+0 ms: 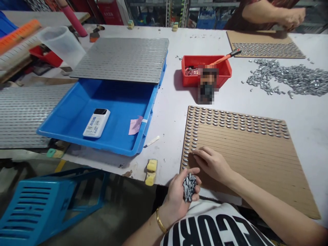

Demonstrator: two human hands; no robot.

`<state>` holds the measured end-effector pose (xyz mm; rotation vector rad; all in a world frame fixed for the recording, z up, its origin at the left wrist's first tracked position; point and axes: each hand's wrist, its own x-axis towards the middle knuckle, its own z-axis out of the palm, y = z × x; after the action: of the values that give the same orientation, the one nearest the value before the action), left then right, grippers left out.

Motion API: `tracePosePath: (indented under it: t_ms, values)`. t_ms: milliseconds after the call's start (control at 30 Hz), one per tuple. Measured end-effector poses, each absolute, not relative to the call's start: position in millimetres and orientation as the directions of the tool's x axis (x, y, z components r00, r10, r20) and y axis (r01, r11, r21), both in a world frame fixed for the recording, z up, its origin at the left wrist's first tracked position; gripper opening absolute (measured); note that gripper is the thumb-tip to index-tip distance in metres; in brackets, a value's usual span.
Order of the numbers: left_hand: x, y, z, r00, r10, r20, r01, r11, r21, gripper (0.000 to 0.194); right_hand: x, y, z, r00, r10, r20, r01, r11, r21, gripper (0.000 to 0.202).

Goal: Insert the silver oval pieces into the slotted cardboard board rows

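Cupped in my left hand (179, 191) is a heap of small silvery oval metal pieces (189, 188); the fingers curl around them, just off the near left edge of the brown slotted board (246, 160). My right hand (214, 164) reaches over the board's left side. Its thumb and fingertips pinch together at a silvery oval piece in the second column, partly hidden by the fingers. Similar pieces sit in rows along the board's far edge and in two columns down its left side. The rest of the board shows bare grooves.
A red bin (186, 77) with an orange-handled tool stands beyond the board. To its right lies a loose pile of silvery pieces (294, 78). Left is a blue tray (120, 106) holding a white power bank (96, 123), with a filled board (123, 58) across it. Another person's hands (292, 18) are far right.
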<state>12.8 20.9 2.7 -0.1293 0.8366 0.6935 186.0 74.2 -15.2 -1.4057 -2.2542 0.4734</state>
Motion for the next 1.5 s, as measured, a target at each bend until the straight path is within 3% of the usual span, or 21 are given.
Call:
tracePosePath:
  t_ms: [100, 267, 500, 700, 1133, 1400, 1500]
  values:
    - [16, 22, 2, 0.432, 0.53, -0.73, -0.62, 0.762, 0.187, 0.038, 184, 69, 9, -0.415, 0.902, 0.118, 0.629, 0.378, -0.679, 0.023]
    - [25, 23, -1, 0.343, 0.535, -0.772, -0.623, 0.745, 0.239, 0.04, 175, 60, 38, -0.655, 0.755, 0.023, 0.53, 0.481, -0.699, 0.026]
    - [24, 17, -2, 0.429, 0.498, -0.753, -0.561, 0.801, 0.21, 0.027, 189, 52, 29, -0.553, 0.83, 0.067, 0.475, 0.38, -0.794, 0.017]
    - [17, 12, -1, 0.509, 0.518, -0.687, -0.475, 0.835, 0.277, 0.022, 196, 51, -8, -0.28, 0.947, 0.159, 0.659, 0.31, -0.685, 0.01]
    - [10, 7, -1, 0.51, 0.515, -0.689, -0.445, 0.843, 0.301, 0.029, 176, 64, -32, -0.297, 0.9, 0.319, 0.687, 0.433, -0.584, 0.013]
    - [7, 5, -3, 0.491, 0.531, -0.691, -0.478, 0.827, 0.296, 0.031, 178, 63, -32, -0.374, 0.888, 0.269, 0.738, 0.46, -0.493, 0.017]
    - [7, 4, -3, 0.442, 0.577, -0.687, -0.502, 0.794, 0.343, 0.03, 180, 63, -29, -0.383, 0.89, 0.248, 0.723, 0.456, -0.519, 0.018]
